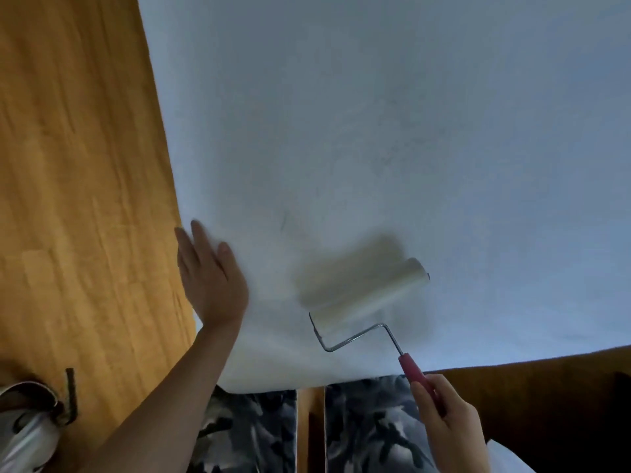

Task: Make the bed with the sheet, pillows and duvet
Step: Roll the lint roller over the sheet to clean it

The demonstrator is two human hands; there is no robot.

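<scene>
Right hand (447, 425): fingers wrapped round the roller (368, 295) handle.
Left hand (208, 278): flat, fingers straight, on sheet (375, 131).
Progress: sheet smooth (being cleaned); pillows, duvet unseen, likely left.

Sheet (375, 131) is white cloth, matt & smooth. Floor (75, 199) looks like wood w/ grain, warm & a bit shiny. Roller (368, 295) is pale & smooth, w/ thin shiny metal wire & pink plastic handle (415, 372). Trousers (368, 425) are soft patterned cloth.
</scene>
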